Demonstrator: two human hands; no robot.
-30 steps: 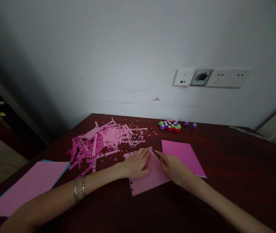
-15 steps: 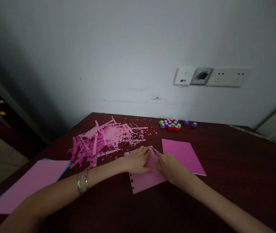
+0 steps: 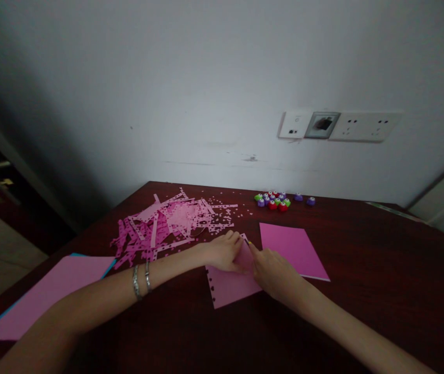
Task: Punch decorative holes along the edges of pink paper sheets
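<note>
A light pink paper sheet lies on the dark table, with a row of punched shapes along its left edge. My left hand presses down on the upper part of this sheet, fingers spread and slightly bent. Beside it, my right hand is closed around a slim dark-tipped tool with a yellow part. The tool's tip touches the sheet near its top corner; most of its body is hidden in my fingers, so its exact kind does not show.
A heap of pink punched paper strips and small cut-outs lies left of the sheet. Several small colourful craft punches stand near the wall. A brighter pink stack lies right; more paper lies left. Wall sockets are behind.
My left hand has shifted slightly right, its fingers more bent, and the bracelets moved with the forearm. My right hand and tool stay nearly in place. The view has shifted a little.
</note>
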